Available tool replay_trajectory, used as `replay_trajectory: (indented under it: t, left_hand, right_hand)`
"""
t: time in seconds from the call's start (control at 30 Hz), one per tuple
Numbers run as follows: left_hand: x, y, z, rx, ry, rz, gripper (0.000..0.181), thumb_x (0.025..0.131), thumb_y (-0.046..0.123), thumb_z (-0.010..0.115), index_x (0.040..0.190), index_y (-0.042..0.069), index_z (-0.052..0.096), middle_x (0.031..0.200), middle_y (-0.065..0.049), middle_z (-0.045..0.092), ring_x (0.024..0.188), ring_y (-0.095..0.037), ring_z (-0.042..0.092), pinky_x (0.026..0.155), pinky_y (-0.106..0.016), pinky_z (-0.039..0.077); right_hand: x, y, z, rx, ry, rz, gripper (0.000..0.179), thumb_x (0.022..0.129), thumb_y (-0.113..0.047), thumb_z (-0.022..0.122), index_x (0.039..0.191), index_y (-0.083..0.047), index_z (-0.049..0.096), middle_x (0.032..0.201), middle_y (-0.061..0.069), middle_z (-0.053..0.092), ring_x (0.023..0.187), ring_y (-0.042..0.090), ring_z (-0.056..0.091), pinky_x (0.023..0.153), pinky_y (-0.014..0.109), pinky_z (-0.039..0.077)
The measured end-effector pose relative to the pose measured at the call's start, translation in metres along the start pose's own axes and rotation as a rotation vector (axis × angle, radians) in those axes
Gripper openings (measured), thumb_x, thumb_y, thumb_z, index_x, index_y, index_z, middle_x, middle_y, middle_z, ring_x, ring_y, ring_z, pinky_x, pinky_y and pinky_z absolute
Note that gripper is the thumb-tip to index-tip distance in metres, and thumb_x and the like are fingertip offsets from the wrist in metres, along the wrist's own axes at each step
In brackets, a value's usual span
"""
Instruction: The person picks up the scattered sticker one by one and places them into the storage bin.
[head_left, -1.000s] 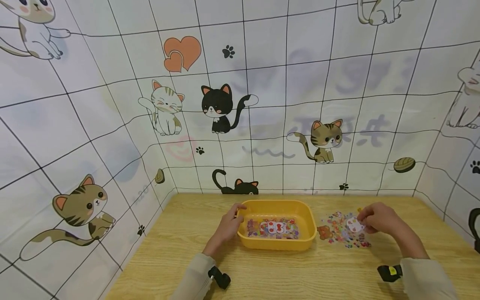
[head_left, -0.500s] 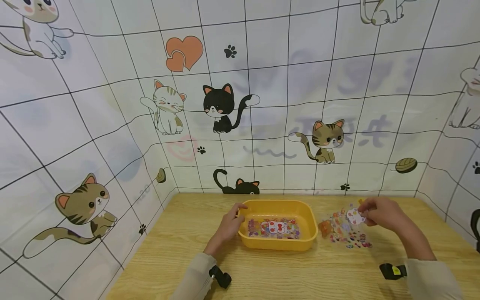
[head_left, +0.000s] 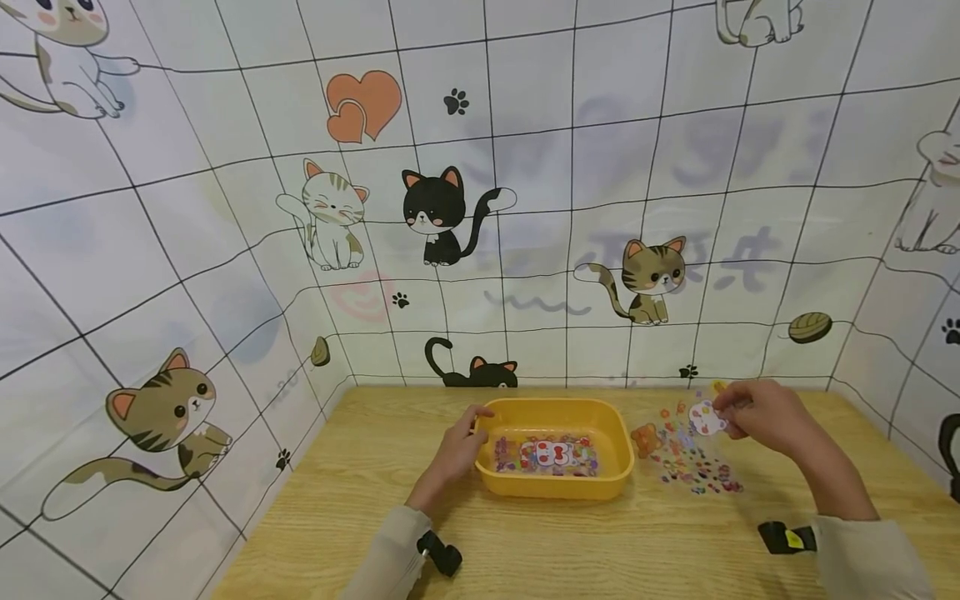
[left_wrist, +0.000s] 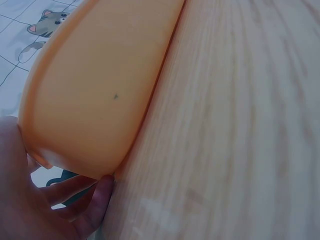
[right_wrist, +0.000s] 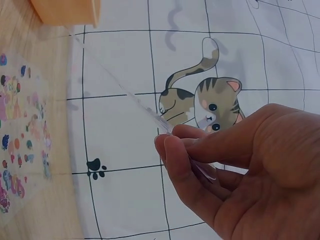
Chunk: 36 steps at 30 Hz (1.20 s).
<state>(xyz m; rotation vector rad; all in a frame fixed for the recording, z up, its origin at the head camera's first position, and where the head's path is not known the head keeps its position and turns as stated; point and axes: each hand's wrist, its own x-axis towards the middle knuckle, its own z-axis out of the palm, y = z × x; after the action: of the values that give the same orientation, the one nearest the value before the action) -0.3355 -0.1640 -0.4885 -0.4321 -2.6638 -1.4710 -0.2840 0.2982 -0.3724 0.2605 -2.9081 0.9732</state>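
At the left end of a yellow plastic tub (head_left: 555, 488), my left hand (head_left: 459, 446) grips the wall and rim. In the left wrist view the thumb is at the rim and the fingertips (left_wrist: 102, 190) are at the lower corner. Inside the tub lies a clear sticker sheet (head_left: 553, 454) with a white bow-wearing character. My right hand (head_left: 765, 412) pinches the edge of another clear sticker sheet (head_left: 705, 418), raised and tilted, with a white figure and a brown bear. The right wrist view shows this sheet (right_wrist: 127, 92) nearly edge-on.
Beneath the raised sheet, more small colourful stickers on a clear sheet (right_wrist: 22, 150) lie on the wooden table (head_left: 600, 542). A white wall covering (head_left: 540, 183) printed with cats and grid lines stands behind the table and along both sides.
My right hand has risen slightly, lifting the pinched sticker sheet off the stickers below it. The left hand and the tub stay in place.
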Motion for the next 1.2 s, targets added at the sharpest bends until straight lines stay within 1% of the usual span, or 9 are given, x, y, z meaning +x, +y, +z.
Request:
replay_trajectory:
  t: [0.17,0.37,0.5,0.63,0.8,0.9,1.03,1.2]
  left_hand:
    - [0.0,-0.002,0.001,-0.001,0.005,-0.014,0.034,0.103,0.015,0.044,0.135,0.019,0.056,0.141,-0.014,0.06,0.105,-0.023,0.062,0.087,-0.04,0.052]
    - [0.0,-0.003,0.0,0.005,0.01,-0.026,0.034,0.103,0.015,0.045,0.135,0.02,0.056,0.141,-0.015,0.059,0.106,-0.024,0.063,0.089,-0.042,0.053]
    - [0.001,-0.003,0.0,0.003,0.014,-0.031,0.034,0.103,0.015,0.045,0.134,0.021,0.057,0.136,-0.016,0.062,0.104,-0.024,0.063,0.085,-0.039,0.053]
    - [0.001,-0.003,0.0,0.005,0.016,-0.035,0.034,0.103,0.015,0.046,0.134,0.022,0.057,0.134,-0.016,0.063,0.102,-0.022,0.063,0.082,-0.035,0.052]
    - [0.001,-0.002,0.0,0.007,0.011,-0.032,0.034,0.102,0.014,0.046,0.134,0.02,0.057,0.135,-0.017,0.062,0.102,-0.023,0.062,0.082,-0.036,0.052]
    - [0.002,-0.002,0.0,0.007,0.011,-0.034,0.034,0.102,0.014,0.046,0.134,0.02,0.057,0.136,-0.018,0.062,0.104,-0.025,0.063,0.084,-0.038,0.053]
    - [0.002,-0.003,0.001,0.008,0.014,-0.029,0.033,0.102,0.014,0.046,0.133,0.019,0.058,0.139,-0.018,0.061,0.105,-0.025,0.063,0.086,-0.041,0.053]
    - [0.002,-0.003,0.001,0.008,0.013,-0.022,0.034,0.102,0.013,0.046,0.133,0.018,0.057,0.138,-0.019,0.062,0.104,-0.026,0.063,0.085,-0.041,0.054]
  right_hand:
    - [-0.002,-0.007,-0.001,-0.013,0.019,-0.006,0.022,0.1,-0.003,0.056,0.111,0.013,0.067,0.081,0.008,0.071,0.071,0.017,0.068,0.065,0.035,0.053]
    - [-0.007,-0.016,-0.005,-0.014,0.043,-0.022,0.022,0.1,-0.002,0.055,0.111,0.013,0.066,0.086,0.013,0.073,0.07,0.017,0.068,0.063,0.034,0.056]
    - [-0.01,-0.021,-0.01,-0.023,0.062,-0.029,0.022,0.1,-0.001,0.054,0.111,0.013,0.066,0.088,0.016,0.073,0.07,0.017,0.068,0.062,0.034,0.055]
    - [-0.014,-0.026,-0.012,-0.044,0.092,-0.035,0.022,0.099,-0.002,0.054,0.111,0.011,0.067,0.086,0.013,0.074,0.07,0.016,0.068,0.061,0.034,0.053]
    - [-0.017,-0.032,-0.014,-0.067,0.119,-0.051,0.022,0.1,-0.005,0.054,0.111,0.007,0.068,0.083,0.006,0.074,0.071,0.015,0.068,0.062,0.034,0.05]
    - [-0.018,-0.035,-0.013,-0.06,0.125,-0.056,0.022,0.1,-0.006,0.054,0.112,0.007,0.068,0.085,0.006,0.076,0.072,0.015,0.068,0.061,0.032,0.051]
    - [-0.017,-0.038,-0.01,-0.047,0.13,-0.069,0.022,0.1,-0.006,0.055,0.112,0.007,0.068,0.088,0.01,0.077,0.073,0.017,0.07,0.06,0.029,0.051]
    - [-0.016,-0.045,-0.004,-0.048,0.135,-0.093,0.021,0.1,-0.006,0.055,0.11,0.005,0.069,0.088,0.01,0.076,0.073,0.018,0.071,0.059,0.028,0.051]
